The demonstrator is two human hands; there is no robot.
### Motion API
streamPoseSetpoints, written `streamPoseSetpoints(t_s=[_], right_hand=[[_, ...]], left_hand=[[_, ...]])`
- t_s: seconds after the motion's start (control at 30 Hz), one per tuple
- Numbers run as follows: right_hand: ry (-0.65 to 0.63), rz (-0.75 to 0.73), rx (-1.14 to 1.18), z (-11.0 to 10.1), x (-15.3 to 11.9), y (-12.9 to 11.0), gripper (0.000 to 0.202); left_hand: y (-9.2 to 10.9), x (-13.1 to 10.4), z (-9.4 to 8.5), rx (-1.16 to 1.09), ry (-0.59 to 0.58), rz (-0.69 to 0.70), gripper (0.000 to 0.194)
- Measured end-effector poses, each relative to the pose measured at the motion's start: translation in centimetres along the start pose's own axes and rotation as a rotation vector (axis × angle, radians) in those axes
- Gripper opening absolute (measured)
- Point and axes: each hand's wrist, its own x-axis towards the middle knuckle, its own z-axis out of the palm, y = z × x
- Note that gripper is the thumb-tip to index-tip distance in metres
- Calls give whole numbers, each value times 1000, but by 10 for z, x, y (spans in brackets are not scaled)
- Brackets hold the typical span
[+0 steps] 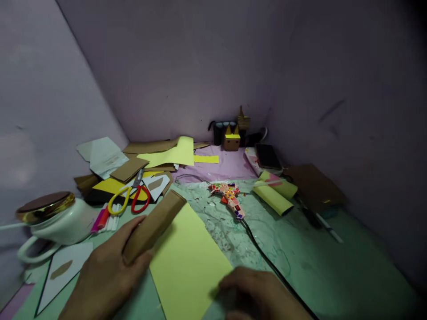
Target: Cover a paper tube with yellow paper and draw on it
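My left hand is closed round a folded brown cardboard piece, which slants up to the right. Under its far end lies a sheet of light yellow paper. At the sheet's lower right edge is my right hand, blurred, with its fingers curled; whatever it holds is too smeared to name. A patterned glue gun lies beyond the sheet, its black cord running toward the front right.
Scissors, markers and a white teapot-like vessel stand or lie at the left. Rolled yellow paper, a phone and brown cardboard are at the right. A small cardboard figure stands near the back wall.
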Motion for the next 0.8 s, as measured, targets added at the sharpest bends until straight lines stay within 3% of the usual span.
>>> streamPoseSetpoints(t_s=[0.1, 0.2, 0.4, 0.6, 0.8], right_hand=[[33, -362, -442, -15, 10, -1, 32], [3, -575, -585, -7, 26, 4, 17], [97, -686, -710, 18, 33, 18, 13], [318, -805, -787, 21, 27, 14, 27], [543, -895, -839, 20, 24, -11, 31]], left_hand=[[-4, 18, 2, -84, -44, -65, 66], [-5, 39, 12, -209, -116, -33, 67], [10, 58, 34, -310, -126, -62, 61], [12, 64, 32, -521, -48, -30, 62], [26, 64, 21, -625, 197, 283, 56]])
